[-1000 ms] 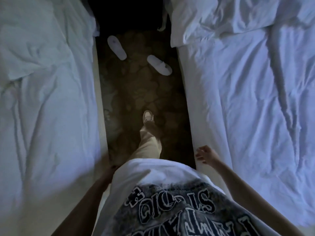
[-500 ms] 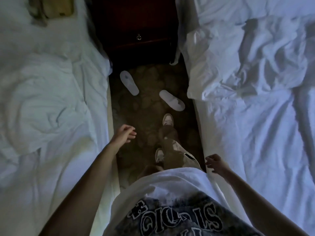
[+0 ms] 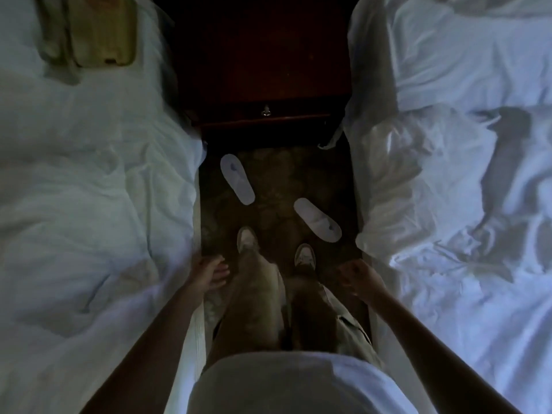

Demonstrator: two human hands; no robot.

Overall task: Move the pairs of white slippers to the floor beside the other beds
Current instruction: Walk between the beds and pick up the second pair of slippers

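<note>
Two beds fill the sides of the head view. The left bed (image 3: 89, 204) is covered in rumpled white sheets, with a yellowish pillow (image 3: 98, 31) lying near its top edge. The right bed (image 3: 463, 189) carries a crumpled white duvet that bunches toward its inner edge. Between them runs a narrow strip of dark patterned carpet (image 3: 277, 180), closed at the far end by a dark wooden nightstand (image 3: 263, 70) with a small metal drawer pull (image 3: 265, 111).

A person stands in the aisle, facing the nightstand, in a white shirt (image 3: 283, 380) and beige trousers (image 3: 268, 294), with light sneakers on the carpet: the left shoe (image 3: 246, 239) slightly ahead of the right shoe (image 3: 305, 254).

Two white slippers lie on the carpet ahead of the shoes, apart from each other and angled. The left slipper (image 3: 237, 178) lies close to the left bed's edge, nearer the nightstand. The right slipper (image 3: 317, 219) lies close to the right bed's edge, just ahead of the right shoe.

The left hand (image 3: 210, 271) hangs by the left bed's edge, loosely open with fingers relaxed, holding nothing. The right hand (image 3: 357, 276) hangs by the right bed's edge, fingers curled in loosely, nothing visible in its grasp. Both slippers lie ahead of the hands and below them, untouched; the right slipper is the nearer one, forward and inward of the right hand.
</note>
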